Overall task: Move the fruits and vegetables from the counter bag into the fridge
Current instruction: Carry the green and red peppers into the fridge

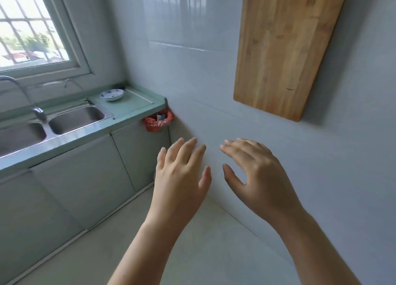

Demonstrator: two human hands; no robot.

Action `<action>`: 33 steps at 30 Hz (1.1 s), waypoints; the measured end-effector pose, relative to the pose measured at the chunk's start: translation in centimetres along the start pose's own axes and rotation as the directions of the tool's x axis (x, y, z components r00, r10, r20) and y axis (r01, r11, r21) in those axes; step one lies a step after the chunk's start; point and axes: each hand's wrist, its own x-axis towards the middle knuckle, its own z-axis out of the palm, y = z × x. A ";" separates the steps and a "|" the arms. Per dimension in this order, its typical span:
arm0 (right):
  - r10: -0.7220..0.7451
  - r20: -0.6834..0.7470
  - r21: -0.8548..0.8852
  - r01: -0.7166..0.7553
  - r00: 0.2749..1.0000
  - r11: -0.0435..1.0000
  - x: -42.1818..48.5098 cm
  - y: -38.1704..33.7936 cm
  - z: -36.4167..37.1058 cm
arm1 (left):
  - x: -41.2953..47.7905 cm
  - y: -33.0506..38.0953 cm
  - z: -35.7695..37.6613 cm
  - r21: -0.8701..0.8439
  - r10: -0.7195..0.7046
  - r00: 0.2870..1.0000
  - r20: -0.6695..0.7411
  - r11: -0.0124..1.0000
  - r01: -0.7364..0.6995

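My left hand [182,175] and my right hand [257,173] are both raised in front of me, backs toward the camera, fingers spread and straight. Neither holds anything. They hover side by side before a pale tiled wall. No fridge, fruit or vegetable is in view. A red plastic bag [158,122] hangs at the right end of the green counter [132,111], beyond my left hand; its contents are too small to tell.
A double steel sink [70,119] with a curved tap [38,111] sits in the counter under a window. A small blue-and-white bowl [111,94] stands on the counter's right end. A wooden cutting board [282,49] hangs on the wall at upper right. Grey cabinet doors [85,177] run below the counter.
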 end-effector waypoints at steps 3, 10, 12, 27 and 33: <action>-0.076 0.002 0.084 0.075 0.997 0.994 2.8 0.3 1.9 | 0.5 -1.9 -0.4 0.069 -0.084 0.996 -0.019 0.994 0.085; -0.255 0.008 0.267 0.244 0.967 0.932 7.9 -1.1 7.7 | 0.9 -6.8 -1.6 0.213 -0.290 0.950 -0.117 0.927 0.309; -0.286 0.017 0.316 0.266 0.958 0.911 9.0 -2.1 9.4 | 0.2 -8.4 -2.0 0.248 -0.339 0.931 -0.137 0.898 0.364; -0.473 0.068 0.550 0.362 0.878 0.752 16.8 -21.4 26.5 | -6.4 -30.5 -9.3 0.339 -0.527 0.789 -0.316 0.714 0.613; -0.512 0.046 0.610 0.382 0.858 0.695 20.9 -32.9 33.3 | -9.9 -41.5 -15.1 0.361 -0.549 0.739 -0.391 0.647 0.672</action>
